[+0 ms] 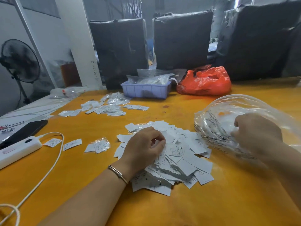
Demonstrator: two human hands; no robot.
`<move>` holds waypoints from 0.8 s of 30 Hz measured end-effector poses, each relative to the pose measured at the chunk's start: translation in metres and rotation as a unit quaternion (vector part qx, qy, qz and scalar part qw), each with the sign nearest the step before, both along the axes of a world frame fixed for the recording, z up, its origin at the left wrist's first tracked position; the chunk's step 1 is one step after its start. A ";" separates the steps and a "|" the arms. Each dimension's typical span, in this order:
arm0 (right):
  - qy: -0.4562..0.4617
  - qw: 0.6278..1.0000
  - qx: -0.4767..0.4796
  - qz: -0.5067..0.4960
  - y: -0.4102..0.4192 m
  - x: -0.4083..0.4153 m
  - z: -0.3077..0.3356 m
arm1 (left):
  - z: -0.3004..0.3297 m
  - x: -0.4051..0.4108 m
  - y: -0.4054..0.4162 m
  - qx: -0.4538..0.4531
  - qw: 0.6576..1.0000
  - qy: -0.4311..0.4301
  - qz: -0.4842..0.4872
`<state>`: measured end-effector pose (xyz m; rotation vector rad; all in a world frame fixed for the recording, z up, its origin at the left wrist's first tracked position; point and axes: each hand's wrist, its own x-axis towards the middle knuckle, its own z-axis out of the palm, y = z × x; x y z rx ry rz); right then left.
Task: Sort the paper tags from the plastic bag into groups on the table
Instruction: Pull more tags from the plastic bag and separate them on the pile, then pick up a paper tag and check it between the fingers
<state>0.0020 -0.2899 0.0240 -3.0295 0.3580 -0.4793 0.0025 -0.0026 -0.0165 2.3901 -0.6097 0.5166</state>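
I see the left hand (143, 147) resting on the big pile of paper tags (177, 160) at centre of the orange table (228, 201), fingers curled, thumb + index tips close together over the pile; can't tell if a tag is actually pinched. Thin bracelet (118, 174) on that wrist. Right hand (257, 134) is on the clear plastic bag (228, 115), to the right of the pile, fingers curled into the crumpled film, gripping it; hand is a bit blurred. Bag edge touches the pile's right side.

Other tags already spread out: a loose scatter (104, 108) further back left of centre, and a row of small lots (97, 145) near left, just beside the pile, one in a small clear sleeve.

Rest: lilac plastic tray (146, 91) at back w/ clear bags in it, red plastic bag (205, 82) just right of it. Far left: white power strip (17, 150) w/ white cable (53, 160) looping toward me, black phone (24, 131) behind it. Dark wrapped bundles (182, 39) stand behind the table, floor fan (19, 61) at far left.
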 end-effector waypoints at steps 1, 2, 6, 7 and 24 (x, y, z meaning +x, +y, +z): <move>0.027 1.000 0.010 0.003 -0.001 0.001 -0.002 | 0.000 0.000 0.000 -0.001 1.000 0.001 0.000; 0.047 0.999 0.020 0.004 -0.001 0.002 -0.004 | 0.000 0.000 0.000 -0.004 1.000 0.003 0.000; 0.017 1.000 0.006 0.013 -0.003 0.006 -0.008 | 0.000 0.000 0.000 -0.013 1.000 0.010 0.002; 0.004 1.000 0.006 0.016 -0.003 0.006 -0.010 | -0.001 0.000 0.000 -0.015 1.000 0.012 0.003; -0.337 0.939 0.019 0.060 0.002 0.007 -0.006 | 0.002 -0.002 0.003 -0.034 0.999 0.004 -0.003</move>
